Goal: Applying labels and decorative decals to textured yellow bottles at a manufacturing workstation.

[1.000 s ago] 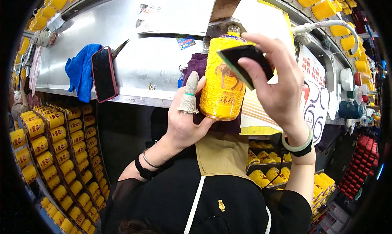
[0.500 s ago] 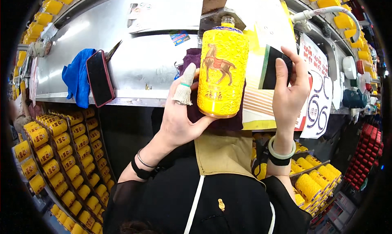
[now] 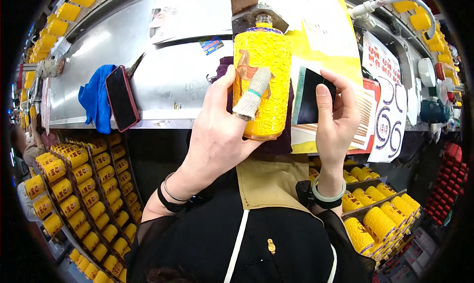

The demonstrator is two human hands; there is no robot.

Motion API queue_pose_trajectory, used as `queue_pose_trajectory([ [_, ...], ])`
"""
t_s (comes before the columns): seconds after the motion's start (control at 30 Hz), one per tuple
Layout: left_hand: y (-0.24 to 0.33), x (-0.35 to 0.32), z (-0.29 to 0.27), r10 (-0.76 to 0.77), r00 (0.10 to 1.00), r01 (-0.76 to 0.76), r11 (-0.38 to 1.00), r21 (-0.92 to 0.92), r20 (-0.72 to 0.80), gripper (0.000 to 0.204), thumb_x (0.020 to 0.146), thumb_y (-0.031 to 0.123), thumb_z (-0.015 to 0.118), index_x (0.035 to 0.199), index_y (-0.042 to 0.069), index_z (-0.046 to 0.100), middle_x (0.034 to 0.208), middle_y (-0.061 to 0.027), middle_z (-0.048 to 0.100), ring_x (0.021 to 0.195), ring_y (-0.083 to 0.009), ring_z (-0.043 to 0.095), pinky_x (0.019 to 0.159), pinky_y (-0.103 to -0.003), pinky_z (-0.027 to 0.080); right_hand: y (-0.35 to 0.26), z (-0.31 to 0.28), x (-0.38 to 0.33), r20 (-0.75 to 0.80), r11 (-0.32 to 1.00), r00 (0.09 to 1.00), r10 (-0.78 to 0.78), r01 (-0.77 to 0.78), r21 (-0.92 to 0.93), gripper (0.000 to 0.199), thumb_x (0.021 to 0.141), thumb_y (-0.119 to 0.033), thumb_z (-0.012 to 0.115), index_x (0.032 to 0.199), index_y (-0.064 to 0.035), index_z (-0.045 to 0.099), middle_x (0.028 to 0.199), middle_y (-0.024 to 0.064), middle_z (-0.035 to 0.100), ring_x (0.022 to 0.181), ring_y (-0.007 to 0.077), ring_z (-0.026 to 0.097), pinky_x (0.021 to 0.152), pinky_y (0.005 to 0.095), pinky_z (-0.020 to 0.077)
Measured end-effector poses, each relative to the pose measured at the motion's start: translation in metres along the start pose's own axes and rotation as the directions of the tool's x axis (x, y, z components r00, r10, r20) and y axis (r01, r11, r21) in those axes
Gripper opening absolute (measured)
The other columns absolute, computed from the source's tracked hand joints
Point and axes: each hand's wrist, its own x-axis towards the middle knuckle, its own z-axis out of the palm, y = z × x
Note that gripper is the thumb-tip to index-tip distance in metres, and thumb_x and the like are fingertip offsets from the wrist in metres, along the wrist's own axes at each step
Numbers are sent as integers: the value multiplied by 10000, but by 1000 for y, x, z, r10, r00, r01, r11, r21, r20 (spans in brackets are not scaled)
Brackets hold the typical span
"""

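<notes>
A yellow bottle with embossed swirls, a blue-patterned shoulder and a clear glass neck stands at the middle of the bench. On its front is a brown horse picture, now partly covered. My left hand is closed around the bottle's lower left. One of its fingers, wrapped in a whitish cloth sleeve with a green band, lies across the horse; the thumb is at the base. Right of the bottle, my right hand holds a flat black piece with a teal edge between thumb and fingers.
Dark purple cloth lies under the bottle. Left on the metal bench are a phone, a blue cloth and a dark pointed tool. Printed decal sheets lie at right. Racks of yellow bottles stand below the bench.
My sleeved finger has moved from the bottle's left side onto its front, over the horse. My right hand and the black piece have shifted left and slightly down; the view has shifted a little.
</notes>
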Motion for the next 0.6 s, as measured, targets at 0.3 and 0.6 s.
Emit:
queue_pose_trajectory([
  [0.3, -2, 1, 5, -9, 997, 3, 997, -76, -76, 796, 664, 234, 952, 1323, -61, 616, 1374, -258, 528, 1209, -410, 609, 1013, -451, 537, -12, 19, 20, 159, 897, 978, 132, -186, 401, 280, 1023, -169, 663, 1221, 18, 595, 989, 48, 630, 897, 76, 554, 821, 229, 473],
  [0.6, -3, 1, 6, 23, 996, -26, 999, -34, -86, 856, 645, 216, 966, 1358, -65, 583, 1371, -258, 530, 1186, -400, 624, 997, -445, 543, -4, 44, 25, 221, 892, 953, 208, -278, 356, 430, 898, -221, 825, 1143, 2, 550, 1046, 81, 600, 990, 148, 545, 900, 283, 469],
])
